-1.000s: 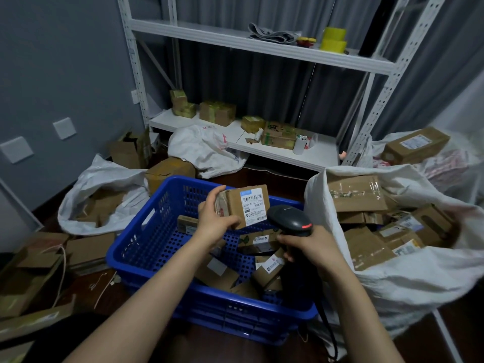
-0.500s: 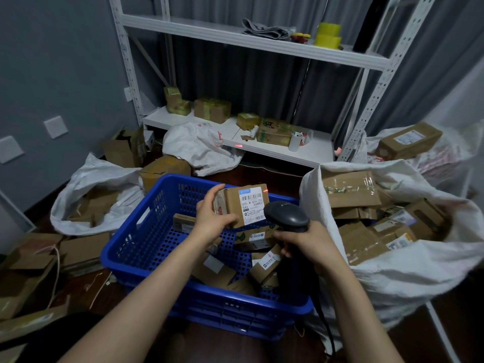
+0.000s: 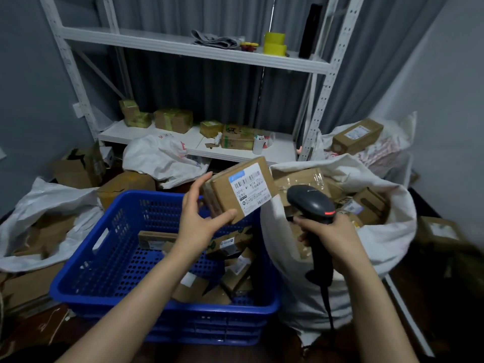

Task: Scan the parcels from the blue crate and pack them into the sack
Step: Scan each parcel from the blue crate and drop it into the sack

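My left hand point(image 3: 200, 218) holds a small cardboard parcel point(image 3: 239, 189) with a white barcode label, raised above the far right corner of the blue crate point(image 3: 110, 260), close to the sack's rim. My right hand point(image 3: 331, 239) grips the handle of a black barcode scanner point(image 3: 310, 203), whose head sits just right of the parcel, over the sack. The blue crate holds several more small parcels point(image 3: 230, 260) at its right side. The white sack point(image 3: 379, 237) stands open to the right of the crate, filled with several brown parcels.
A white metal shelf point(image 3: 183, 142) stands behind, with boxes and a white cup on its lower board and yellow tape rolls on top. Other white sacks lie left point(image 3: 39, 205) and back right point(image 3: 379, 142). Flattened cardboard litters the floor at left.
My left hand has lifted the parcel up and to the right, from above the crate toward the sack. The scanner has stayed in my right hand, now closer to the sack.
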